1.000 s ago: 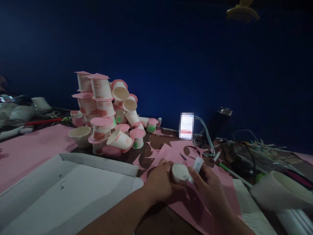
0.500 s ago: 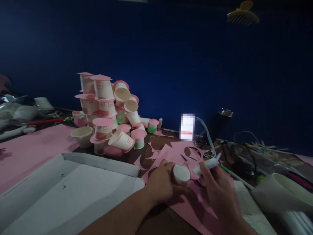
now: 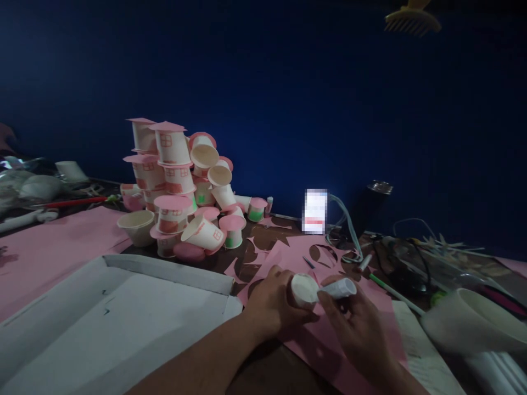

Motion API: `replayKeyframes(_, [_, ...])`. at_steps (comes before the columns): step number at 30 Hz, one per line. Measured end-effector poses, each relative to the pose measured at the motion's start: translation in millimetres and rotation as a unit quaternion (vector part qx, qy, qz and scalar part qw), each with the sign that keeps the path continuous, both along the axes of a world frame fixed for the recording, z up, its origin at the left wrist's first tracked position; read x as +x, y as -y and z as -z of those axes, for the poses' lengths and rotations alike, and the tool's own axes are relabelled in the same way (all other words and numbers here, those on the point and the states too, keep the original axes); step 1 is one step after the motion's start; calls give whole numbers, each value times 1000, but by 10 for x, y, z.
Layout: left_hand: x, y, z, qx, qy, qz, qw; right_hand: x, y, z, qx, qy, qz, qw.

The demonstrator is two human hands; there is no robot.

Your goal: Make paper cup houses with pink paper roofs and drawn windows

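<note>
My left hand (image 3: pixel 272 304) grips a small white paper cup (image 3: pixel 303 289) lying on its side, its base turned towards me. My right hand (image 3: pixel 358 323) is closed round a small white glue tube (image 3: pixel 340 287), whose tip touches the cup's base. Both hands hover over a pink paper sheet (image 3: pixel 325 340) with round holes cut out of it.
A pile of paper cups with pink lids and drawn windows (image 3: pixel 185 192) stands at the back left. A white shallow box lid (image 3: pixel 123 307) lies at the front left. A larger white cup (image 3: pixel 473 321) sits at the right, near cables (image 3: pixel 403 258) and a dark flask (image 3: pixel 373 208).
My right hand swung the glue tube away to the right, then brought its tip back against the cup's base. My left hand kept hold of the cup.
</note>
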State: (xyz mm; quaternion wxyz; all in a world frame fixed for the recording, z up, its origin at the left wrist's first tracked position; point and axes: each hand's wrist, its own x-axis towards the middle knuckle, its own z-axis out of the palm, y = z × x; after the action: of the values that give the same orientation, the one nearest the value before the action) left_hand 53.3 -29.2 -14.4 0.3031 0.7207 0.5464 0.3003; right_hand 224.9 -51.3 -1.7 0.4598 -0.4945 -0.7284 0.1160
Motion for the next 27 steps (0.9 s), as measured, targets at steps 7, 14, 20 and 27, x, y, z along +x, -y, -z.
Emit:
replayKeyframes(7, [11,-9,18,14,-22,-3,1000,-31,30,-15,22,10,-19,1000])
replayKeyframes(14, [6,-16,29,8,-2,-1,1000,0,30,-21,7,0,-10,1000])
replayKeyframes(20, [-21,-10,-6,-12,21,-16,1000,12,29,-85,-49,-59,45,996])
replayKeyframes(27, [-11,-13,60,13,16,3,1000,34,-27,-83,-59,-115,58,990])
